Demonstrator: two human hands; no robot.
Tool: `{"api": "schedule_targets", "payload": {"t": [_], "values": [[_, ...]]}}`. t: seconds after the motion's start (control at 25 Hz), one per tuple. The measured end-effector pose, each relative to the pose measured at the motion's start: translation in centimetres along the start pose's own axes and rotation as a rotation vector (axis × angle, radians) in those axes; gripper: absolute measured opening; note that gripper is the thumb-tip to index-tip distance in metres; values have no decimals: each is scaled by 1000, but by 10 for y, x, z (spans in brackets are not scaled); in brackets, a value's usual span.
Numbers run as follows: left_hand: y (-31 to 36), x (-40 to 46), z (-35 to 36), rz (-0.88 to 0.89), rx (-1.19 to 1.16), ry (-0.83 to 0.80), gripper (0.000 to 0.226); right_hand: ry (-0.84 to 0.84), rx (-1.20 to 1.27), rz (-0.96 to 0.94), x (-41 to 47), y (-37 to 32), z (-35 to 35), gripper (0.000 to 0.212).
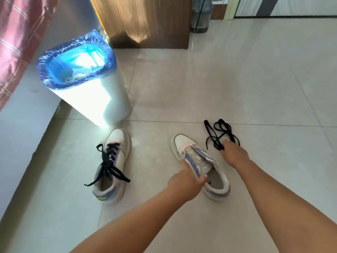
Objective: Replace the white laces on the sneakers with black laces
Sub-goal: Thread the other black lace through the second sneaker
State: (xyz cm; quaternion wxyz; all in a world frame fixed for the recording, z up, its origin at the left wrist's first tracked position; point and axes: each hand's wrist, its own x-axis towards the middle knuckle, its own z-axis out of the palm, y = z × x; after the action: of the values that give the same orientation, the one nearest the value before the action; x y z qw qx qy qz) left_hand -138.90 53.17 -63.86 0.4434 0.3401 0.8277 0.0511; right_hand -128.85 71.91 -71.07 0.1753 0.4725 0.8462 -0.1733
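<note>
Two white sneakers with purple trim stand on the tiled floor. The left sneaker carries a black lace threaded through its eyelets, ends loose. The right sneaker has no lace, and its tongue is pulled up. My left hand grips this sneaker at its left side, thumb inside by the tongue. A loose black lace lies tangled on the floor just right of the shoe. My right hand rests on the near end of that lace, fingers closing on it.
A white bin lined with a blue bag stands behind the left sneaker. A bed edge with a pink checked cover runs along the left. A wooden cabinet and a water bottle stand at the back.
</note>
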Motion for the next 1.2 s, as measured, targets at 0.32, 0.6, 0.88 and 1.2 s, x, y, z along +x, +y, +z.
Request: {"api": "schedule_targets", "payload": {"t": [0.32,0.6,0.88,1.2], "values": [[-20,-1,-11,-61,-118,-113,38,0,818,76,-37,3,-64,24],[-12,-18,-96,288,-146,97,36,-72,922,-172,-90,-35,-149,24],[34,-32,-138,838,-422,63,16,-189,792,-368,-132,-77,-174,21],[21,-28,-154,665,-402,226,12,-3,809,-295,-125,-51,-164,3]]}}
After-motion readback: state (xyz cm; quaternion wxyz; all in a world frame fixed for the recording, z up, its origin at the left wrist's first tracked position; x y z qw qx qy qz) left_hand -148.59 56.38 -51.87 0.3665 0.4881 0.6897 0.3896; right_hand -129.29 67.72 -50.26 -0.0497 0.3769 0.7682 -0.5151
